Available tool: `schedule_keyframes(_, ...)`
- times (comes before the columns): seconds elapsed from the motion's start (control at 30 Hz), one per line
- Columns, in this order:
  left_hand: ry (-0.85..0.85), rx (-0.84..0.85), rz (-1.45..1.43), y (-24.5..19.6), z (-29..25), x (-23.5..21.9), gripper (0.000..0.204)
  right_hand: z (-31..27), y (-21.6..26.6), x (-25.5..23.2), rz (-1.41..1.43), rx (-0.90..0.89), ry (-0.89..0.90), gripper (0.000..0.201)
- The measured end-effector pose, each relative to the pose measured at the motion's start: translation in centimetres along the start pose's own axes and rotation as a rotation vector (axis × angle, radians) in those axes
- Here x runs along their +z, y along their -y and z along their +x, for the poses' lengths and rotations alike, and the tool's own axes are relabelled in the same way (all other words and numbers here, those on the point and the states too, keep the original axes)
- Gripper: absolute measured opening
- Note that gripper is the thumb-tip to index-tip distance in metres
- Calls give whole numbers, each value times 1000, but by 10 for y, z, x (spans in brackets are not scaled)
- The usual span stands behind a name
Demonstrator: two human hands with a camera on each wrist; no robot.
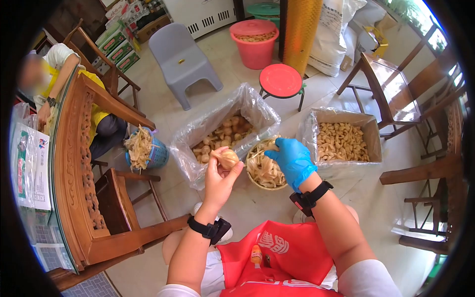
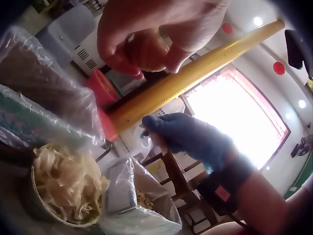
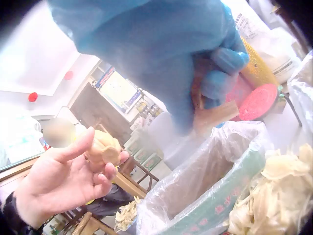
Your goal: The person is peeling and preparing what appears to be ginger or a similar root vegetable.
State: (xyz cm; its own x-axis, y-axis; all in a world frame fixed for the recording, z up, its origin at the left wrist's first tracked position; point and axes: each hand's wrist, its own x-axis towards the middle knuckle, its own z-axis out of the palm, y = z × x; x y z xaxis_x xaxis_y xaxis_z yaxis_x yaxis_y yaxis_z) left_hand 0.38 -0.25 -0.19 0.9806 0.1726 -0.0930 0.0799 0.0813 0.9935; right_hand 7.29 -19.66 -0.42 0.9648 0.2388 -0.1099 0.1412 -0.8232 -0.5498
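Note:
My bare left hand (image 1: 216, 185) holds a pale garlic bulb (image 3: 103, 148) between thumb and fingers, just above a bowl (image 1: 270, 188) heaped with garlic skins (image 2: 68, 181). My right hand (image 1: 295, 161), in a blue glove, is over the right side of that bowl. In the right wrist view its curled fingers pinch a strip of garlic skin (image 3: 217, 115), partly hidden by the glove. Beyond my left hand stands a plastic-lined box (image 1: 260, 106) with whole garlic bulbs (image 1: 232, 127). To the right, another lined box (image 1: 346, 117) contains loose cloves (image 1: 341, 142).
A blue bin (image 1: 157, 151) full of skins stands at left beside a carved wooden bench (image 1: 89, 163). Behind the boxes are a grey chair (image 1: 180, 57), a red stool (image 1: 280, 80) and a pink bucket (image 1: 255, 52). Another person (image 1: 59, 74) sits at far left.

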Motion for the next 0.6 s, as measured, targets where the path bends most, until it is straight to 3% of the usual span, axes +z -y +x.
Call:
schedule_keyframes(0.27,39,-20,52,-2,-1,-1,49,10,-2,9,24,36,-36,23)
schedule_keyframes(0.33,34,-25,31,-2,-1,-3,49,13,-11,18,209,-137,-129,21)
schedule_keyframes(0.37,31,-25,31,-2,-1,-3,49,13,-14,20,210,-139,-127,21)
schedule_keyframes(0.47,31,-21,78,-1,-2,-4,50,13,-11,15,170,-101,-103,22)
schedule_keyframes(0.53,34,-12,95,-2,-2,-3,50,12,-1,3,172,38,33,25)
schedule_keyframes(0.6,29,-2,89,1,-2,-3,50,11,-3,2,131,31,48,27)
